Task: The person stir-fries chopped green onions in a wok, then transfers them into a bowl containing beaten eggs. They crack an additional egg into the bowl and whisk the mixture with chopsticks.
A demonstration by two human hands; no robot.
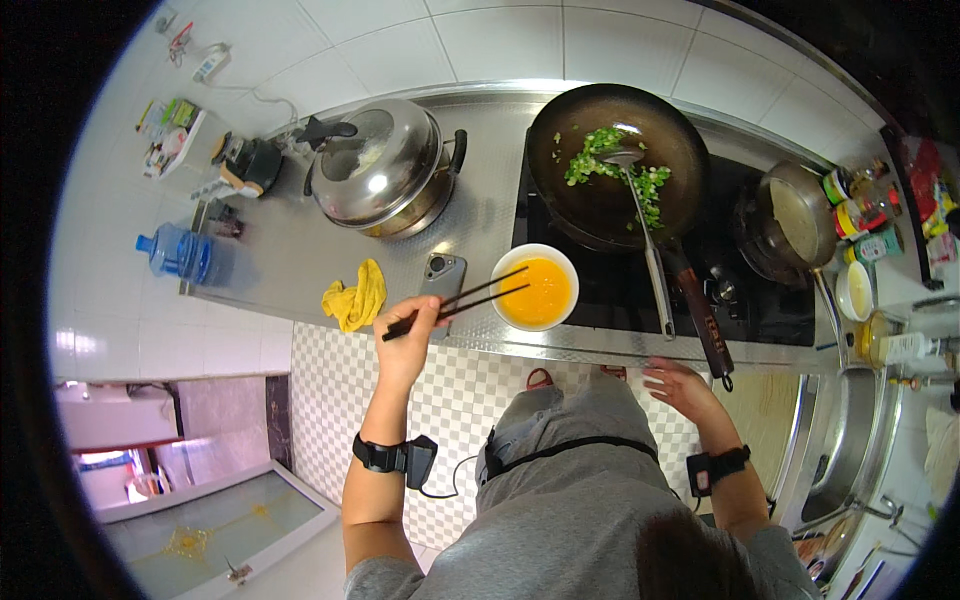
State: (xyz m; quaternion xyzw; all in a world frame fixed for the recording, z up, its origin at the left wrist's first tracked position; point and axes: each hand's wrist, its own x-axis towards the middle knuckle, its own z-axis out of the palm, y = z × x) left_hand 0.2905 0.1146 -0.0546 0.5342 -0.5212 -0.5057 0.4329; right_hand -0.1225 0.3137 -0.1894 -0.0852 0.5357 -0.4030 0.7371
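My left hand grips a pair of dark chopsticks, whose tips reach into a white bowl of beaten egg. The bowl stands at the front edge of the black cooktop. My right hand is held empty below the counter edge, fingers apart, near the wooden handle of a wok. Chopped green vegetable pieces lie in the wok. A metal spatula rests among them, its handle leaning over the wok's rim.
A lidded steel pot, a yellow cloth and a phone are on the steel counter at left. At right are a smaller pan with pale liquid, several seasoning bottles, a small bowl and a sink.
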